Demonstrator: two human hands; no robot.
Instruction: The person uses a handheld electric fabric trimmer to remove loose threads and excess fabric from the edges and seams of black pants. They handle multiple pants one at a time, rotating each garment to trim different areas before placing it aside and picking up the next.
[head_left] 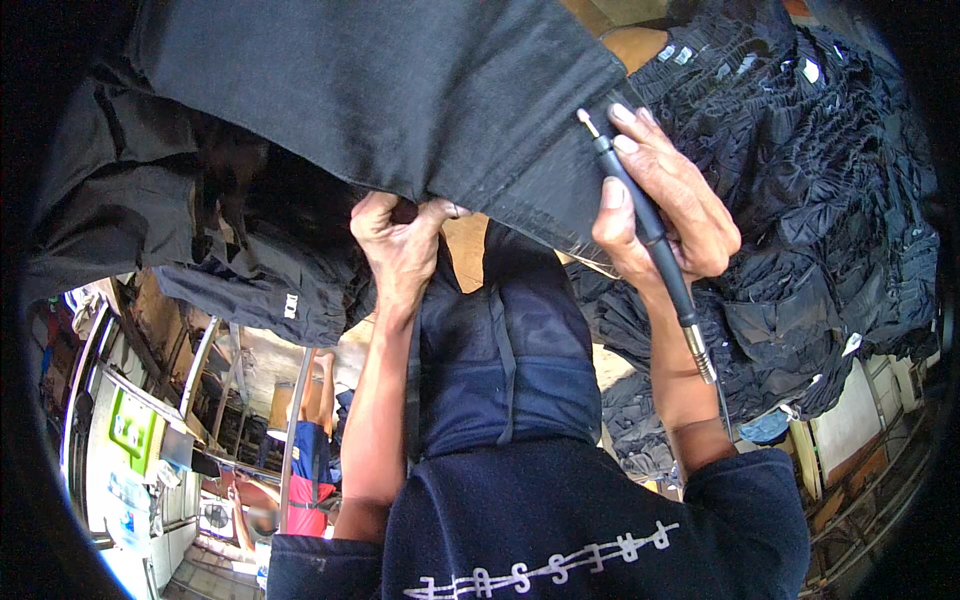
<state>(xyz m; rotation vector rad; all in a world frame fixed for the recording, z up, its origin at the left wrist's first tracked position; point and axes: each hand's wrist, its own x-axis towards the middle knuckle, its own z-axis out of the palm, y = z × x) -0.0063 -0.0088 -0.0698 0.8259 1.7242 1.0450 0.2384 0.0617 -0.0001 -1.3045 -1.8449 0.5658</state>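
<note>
A stretch of black cloth (pixel 380 90), looking like part of a garment, spreads across the top of the view. Along its lower edge my left hand (pixel 398 245) is closed, thumb and bent fingers pinching the fabric. In my right hand (pixel 690 215) lies a slim black rotary tool (pixel 655 240), slanting up and left, with a small pinkish bit on a metal shank. The bit is close over the cloth; I cannot tell whether it touches. My right fingertips rest at the cloth's right side. Near the right hand, the lower edge looks frayed.
A big heap of black garments (pixel 800 190) fills the right side. More dark clothing (pixel 120 200) lies at the left. A thin cable hangs from the tool past my right forearm. Beyond, at lower left, are a person in red and blue (pixel 315 490) and a green-framed item (pixel 130 430).
</note>
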